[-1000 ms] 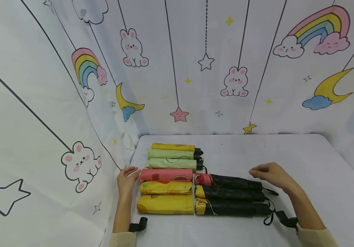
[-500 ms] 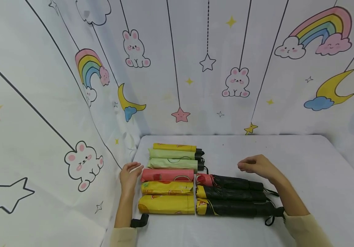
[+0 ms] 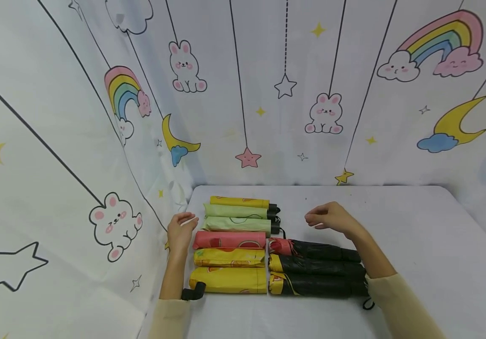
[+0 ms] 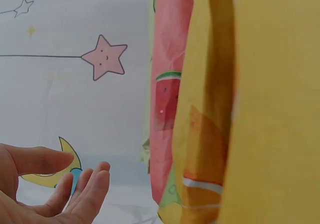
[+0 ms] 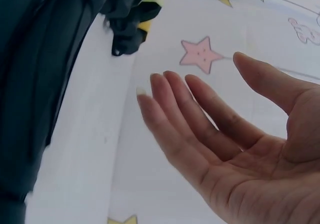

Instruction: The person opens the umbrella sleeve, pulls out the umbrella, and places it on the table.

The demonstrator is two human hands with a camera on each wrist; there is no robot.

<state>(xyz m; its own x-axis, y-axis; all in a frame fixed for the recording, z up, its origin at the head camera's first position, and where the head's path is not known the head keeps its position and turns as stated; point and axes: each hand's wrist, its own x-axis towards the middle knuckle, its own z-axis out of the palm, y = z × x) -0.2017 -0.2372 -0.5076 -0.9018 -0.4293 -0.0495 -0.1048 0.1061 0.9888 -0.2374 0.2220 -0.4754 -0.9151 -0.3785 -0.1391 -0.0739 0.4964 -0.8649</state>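
Note:
My left hand [image 3: 180,230] hovers beside the left ends of the pale green umbrellas [image 3: 237,224], its fingers loosely bent around nothing. In the left wrist view, thumb and fingers stand apart, with a red watermelon-print sleeve [image 4: 167,99] to their right. My right hand [image 3: 331,219] is raised above the table, right of the green umbrellas' black handles, and holds nothing. Its palm and spread fingers show in the right wrist view. A yellow umbrella [image 3: 239,202] lies farthest back. Nearer lie the red sleeve [image 3: 230,240] and two yellow sleeves [image 3: 228,280], with black folded umbrellas [image 3: 323,285] to their right.
The white table [image 3: 429,226] ends at a white curtain [image 3: 226,94] printed with rabbits, stars and rainbows; another curtain side hangs close on the left. A black wrist mount [image 3: 194,292] overlaps the nearest yellow sleeve. Wrist loops trail from the black umbrellas.
My right hand has moved left and farther back over the table, from above the black umbrellas' handle ends. My left hand has shifted slightly forward and right. The umbrellas have stayed put.

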